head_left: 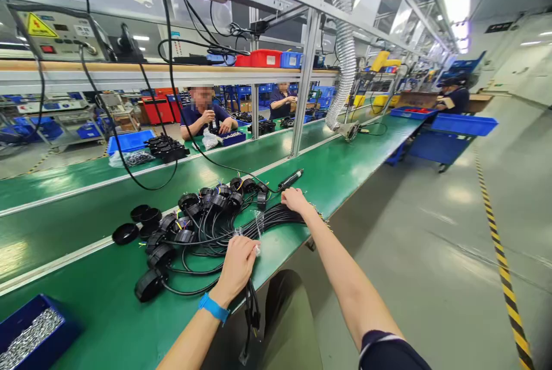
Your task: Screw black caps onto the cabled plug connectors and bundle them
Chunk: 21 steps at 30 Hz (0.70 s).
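Note:
My left hand (237,263), with a blue band at the wrist, is closed at the table's front edge. Its fingertips pinch a piece of crumpled clear plastic (259,221), partly hidden by the hand. Beyond it my right hand (295,200) curls over one end of a bundle of black cables (273,217); its fingertips are partly out of sight. The cables run left to several round black housings (161,256) with coloured wires showing. A few more cable ends (252,309) hang over the edge below my left hand. A black electric screwdriver (291,179) lies just behind my right hand.
Loose black rings (125,233) lie at the left on the green bench (107,289). A blue bin (32,330) of small metal parts stands at the near left. An aluminium post (307,65) and a flexible duct (342,42) rise behind. A co-worker (207,114) sits opposite.

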{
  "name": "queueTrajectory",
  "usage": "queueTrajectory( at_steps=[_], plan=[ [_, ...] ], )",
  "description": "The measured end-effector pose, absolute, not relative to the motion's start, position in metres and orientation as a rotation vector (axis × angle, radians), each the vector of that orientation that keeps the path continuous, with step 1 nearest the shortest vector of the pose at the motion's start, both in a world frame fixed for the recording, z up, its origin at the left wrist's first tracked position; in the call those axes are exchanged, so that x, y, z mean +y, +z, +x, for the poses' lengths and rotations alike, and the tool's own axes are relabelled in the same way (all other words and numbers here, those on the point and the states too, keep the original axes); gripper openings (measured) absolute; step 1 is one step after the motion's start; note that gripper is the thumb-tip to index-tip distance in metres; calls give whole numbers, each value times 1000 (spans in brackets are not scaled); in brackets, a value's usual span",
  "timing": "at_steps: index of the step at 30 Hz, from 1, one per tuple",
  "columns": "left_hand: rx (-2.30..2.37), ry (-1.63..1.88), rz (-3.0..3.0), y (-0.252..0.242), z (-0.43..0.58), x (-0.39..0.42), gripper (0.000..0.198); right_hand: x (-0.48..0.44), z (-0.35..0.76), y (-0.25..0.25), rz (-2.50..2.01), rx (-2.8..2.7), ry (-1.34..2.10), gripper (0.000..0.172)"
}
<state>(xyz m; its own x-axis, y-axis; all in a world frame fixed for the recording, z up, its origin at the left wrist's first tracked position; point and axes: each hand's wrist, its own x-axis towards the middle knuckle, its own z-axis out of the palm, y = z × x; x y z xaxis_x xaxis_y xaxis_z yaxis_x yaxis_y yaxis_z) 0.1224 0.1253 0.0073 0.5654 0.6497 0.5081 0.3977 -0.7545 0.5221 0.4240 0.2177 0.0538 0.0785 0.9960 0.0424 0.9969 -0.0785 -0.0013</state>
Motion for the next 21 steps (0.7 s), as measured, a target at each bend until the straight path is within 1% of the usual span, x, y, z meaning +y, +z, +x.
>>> queueTrajectory(
  at_steps=[4, 7, 11, 12, 15, 17, 18, 19, 21],
  plan=[
    [875, 1023, 2396, 15, 118, 128, 31, 207, 437, 51, -2287, -2015, -143, 29],
    [868, 1006, 2359, 20, 117, 129, 33, 195, 443, 52, -2233, -1925, -199, 25],
    [865, 962, 2297, 24, 121, 132, 34, 175, 417, 55, -1970, -1891, -247, 15],
    [869, 956, 2285, 24, 121, 133, 35, 167, 404, 54, -1868, -1913, -244, 16],
    [893, 933, 2257, 27, 123, 139, 37, 142, 359, 46, -1557, -2012, -192, 36],
    [904, 906, 2237, 31, 122, 144, 40, 125, 333, 39, -1414, -2045, -159, 43],
    [903, 887, 2231, 34, 121, 147, 41, 118, 324, 36, -1371, -2043, -149, 41],
    [895, 864, 2229, 37, 121, 150, 43, 112, 316, 34, -1345, -2031, -144, 35],
    [862, 809, 2228, 44, 119, 156, 47, 104, 307, 32, -1335, -1989, -149, 17]
  ],
)
